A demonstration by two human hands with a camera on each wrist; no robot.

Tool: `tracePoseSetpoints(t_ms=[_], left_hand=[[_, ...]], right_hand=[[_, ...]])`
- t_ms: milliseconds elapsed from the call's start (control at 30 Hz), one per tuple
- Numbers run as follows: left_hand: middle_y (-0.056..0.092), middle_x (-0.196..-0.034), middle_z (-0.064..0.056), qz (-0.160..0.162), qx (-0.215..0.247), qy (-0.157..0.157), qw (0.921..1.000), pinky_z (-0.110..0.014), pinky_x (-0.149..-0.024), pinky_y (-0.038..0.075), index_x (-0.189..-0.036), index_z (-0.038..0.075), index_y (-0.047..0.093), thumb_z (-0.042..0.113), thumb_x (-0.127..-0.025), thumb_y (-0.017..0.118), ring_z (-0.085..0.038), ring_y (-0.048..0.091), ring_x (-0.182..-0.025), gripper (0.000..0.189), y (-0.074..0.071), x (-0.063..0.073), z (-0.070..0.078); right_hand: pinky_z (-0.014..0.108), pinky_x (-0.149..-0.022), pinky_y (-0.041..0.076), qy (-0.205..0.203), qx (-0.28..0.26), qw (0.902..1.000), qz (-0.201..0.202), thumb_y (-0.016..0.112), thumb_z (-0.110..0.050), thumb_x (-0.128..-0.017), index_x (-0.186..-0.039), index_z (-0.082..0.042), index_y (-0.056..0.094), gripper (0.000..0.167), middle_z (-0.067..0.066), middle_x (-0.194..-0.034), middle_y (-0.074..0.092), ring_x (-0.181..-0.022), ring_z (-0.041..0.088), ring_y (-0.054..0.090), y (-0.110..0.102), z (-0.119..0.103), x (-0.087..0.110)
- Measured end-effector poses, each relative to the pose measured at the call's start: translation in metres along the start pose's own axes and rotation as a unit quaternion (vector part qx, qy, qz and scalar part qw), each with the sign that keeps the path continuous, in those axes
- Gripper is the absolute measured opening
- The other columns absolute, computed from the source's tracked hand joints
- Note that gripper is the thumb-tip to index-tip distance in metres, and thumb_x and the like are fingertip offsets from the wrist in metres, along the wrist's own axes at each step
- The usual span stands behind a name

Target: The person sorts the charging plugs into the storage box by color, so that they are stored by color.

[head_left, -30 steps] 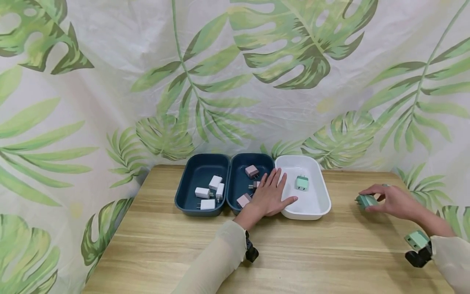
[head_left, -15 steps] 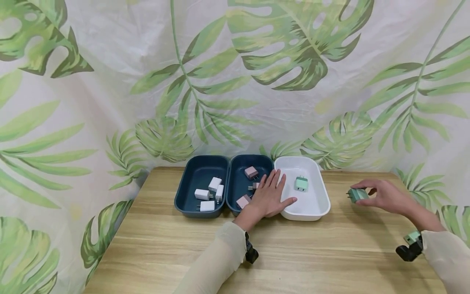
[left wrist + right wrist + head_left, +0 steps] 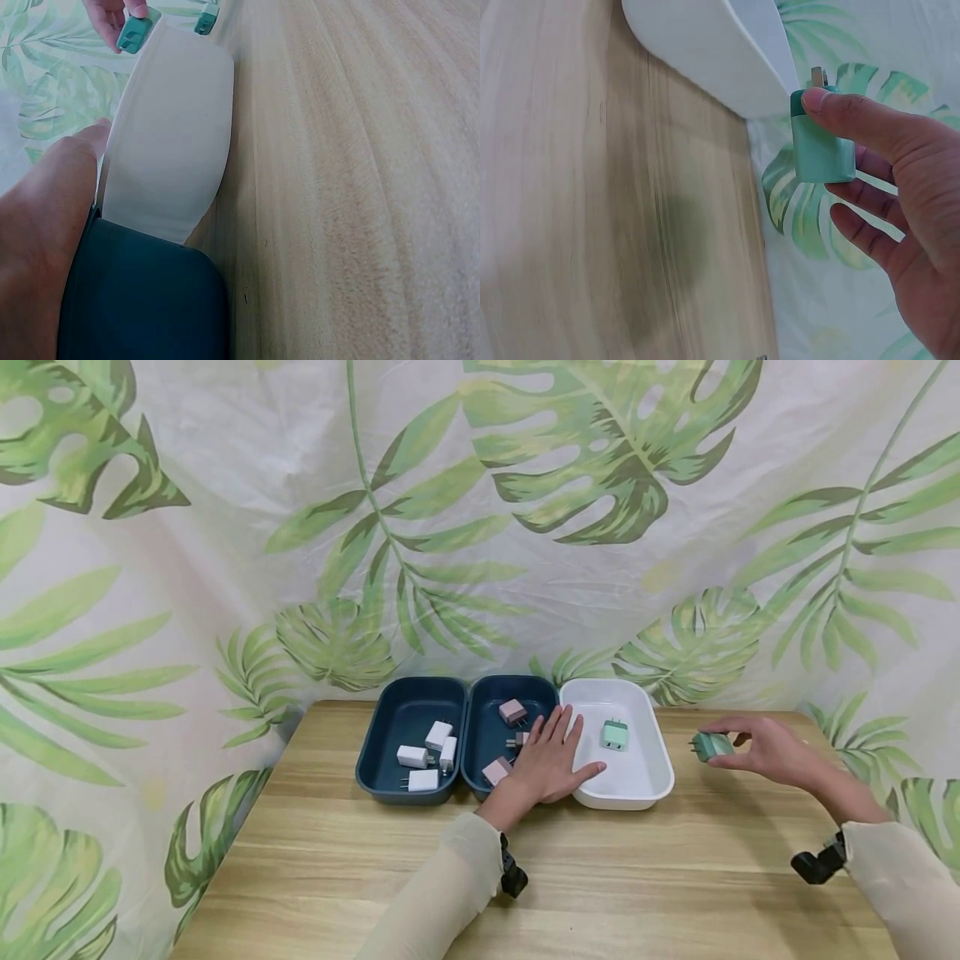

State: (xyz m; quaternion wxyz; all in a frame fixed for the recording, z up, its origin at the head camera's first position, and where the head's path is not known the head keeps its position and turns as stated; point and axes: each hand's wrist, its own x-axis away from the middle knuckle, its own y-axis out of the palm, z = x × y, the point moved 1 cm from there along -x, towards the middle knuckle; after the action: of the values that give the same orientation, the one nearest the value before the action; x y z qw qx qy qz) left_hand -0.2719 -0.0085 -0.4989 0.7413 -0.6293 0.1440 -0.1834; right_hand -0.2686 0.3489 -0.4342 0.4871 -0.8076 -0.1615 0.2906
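My right hand (image 3: 780, 756) pinches a green USB wall charger (image 3: 712, 747) between thumb and fingers, raised above the table to the right of the white tray (image 3: 622, 781). In the right wrist view, this charger (image 3: 823, 150) has its metal prongs at the top, pointing away from the palm. With fingers spread straight, my left hand (image 3: 551, 758) rests over the adjoining rims of the middle dark blue tray (image 3: 487, 714) and the white one, partly hiding a pink charger. One green charger (image 3: 615, 737) lies inside the white tray.
On the left, another dark blue tray (image 3: 420, 702) holds several white chargers (image 3: 423, 779). Pink chargers (image 3: 513, 712) lie in the middle tray. A further green charger (image 3: 206, 19) sits on the wooden table (image 3: 600, 893), beyond the white tray in the left wrist view. Leaf-patterned cloth hangs behind.
My right hand has lifted the green charger and carried it left, closer to the white tray. The left hand stays in place. A green charger near the right wrist has become hidden in the head view.
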Motion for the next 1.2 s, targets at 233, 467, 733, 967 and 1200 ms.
tracePoseSetpoints(t_ms=[233, 467, 733, 967, 1200], left_hand=[[0.001, -0.18, -0.006, 0.0, -0.005, 0.0, 1.0, -0.046, -0.133, 0.004, -0.172, 0.018, 0.011, 0.078, -0.103, 0.029, -0.022, -0.004, -0.165, 0.093, 0.001, -0.001, 0.0], [0.0, -0.18, -0.006, -0.004, -0.008, 0.001, 1.0, -0.046, -0.133, 0.003, -0.172, 0.019, 0.01, 0.078, -0.104, 0.028, -0.021, -0.005, -0.165, 0.092, 0.002, -0.001, -0.001], [0.004, -0.18, -0.007, 0.002, -0.005, 0.003, 1.0, -0.047, -0.133, 0.004, -0.172, 0.018, 0.013, 0.078, -0.103, 0.029, -0.022, -0.004, -0.165, 0.093, 0.001, -0.001, -0.001], [0.002, -0.18, -0.006, 0.0, 0.0, 0.004, 1.0, -0.047, -0.133, 0.003, -0.172, 0.018, 0.011, 0.079, -0.103, 0.029, -0.021, -0.006, -0.165, 0.094, 0.002, -0.003, -0.002], [0.002, -0.18, -0.006, 0.002, -0.003, 0.003, 1.0, -0.047, -0.133, 0.004, -0.172, 0.019, 0.012, 0.079, -0.103, 0.029, -0.021, -0.006, -0.165, 0.093, 0.002, -0.001, -0.001]], right_hand=[[0.029, -0.069, 0.058, -0.023, -0.008, 0.9995, 0.022, 0.098, -0.012, -0.071, -0.113, -0.006, 0.081, 0.046, 0.0, -0.103, 0.078, -0.088, 0.005, 0.063, 0.005, -0.006, -0.009], [0.027, -0.071, 0.059, -0.031, -0.016, 0.999, 0.027, 0.098, -0.012, -0.072, -0.113, -0.008, 0.081, 0.044, 0.0, -0.104, 0.078, -0.086, 0.004, 0.065, 0.009, -0.011, -0.019], [0.032, -0.073, 0.061, -0.012, -0.03, 0.9995, 0.001, 0.095, -0.016, -0.078, -0.117, -0.009, 0.081, 0.042, 0.003, -0.11, 0.078, -0.09, 0.008, 0.068, 0.015, -0.021, -0.031], [0.034, -0.075, 0.062, -0.006, -0.045, 0.9989, -0.009, 0.094, -0.019, -0.081, -0.121, -0.006, 0.08, 0.045, 0.009, -0.116, 0.079, -0.089, 0.01, 0.068, 0.024, -0.027, -0.044], [0.039, -0.077, 0.063, -0.02, -0.066, 0.9976, -0.007, 0.094, -0.017, -0.081, -0.118, -0.005, 0.081, 0.042, 0.011, -0.116, 0.079, -0.085, 0.007, 0.066, 0.032, -0.032, -0.052]])
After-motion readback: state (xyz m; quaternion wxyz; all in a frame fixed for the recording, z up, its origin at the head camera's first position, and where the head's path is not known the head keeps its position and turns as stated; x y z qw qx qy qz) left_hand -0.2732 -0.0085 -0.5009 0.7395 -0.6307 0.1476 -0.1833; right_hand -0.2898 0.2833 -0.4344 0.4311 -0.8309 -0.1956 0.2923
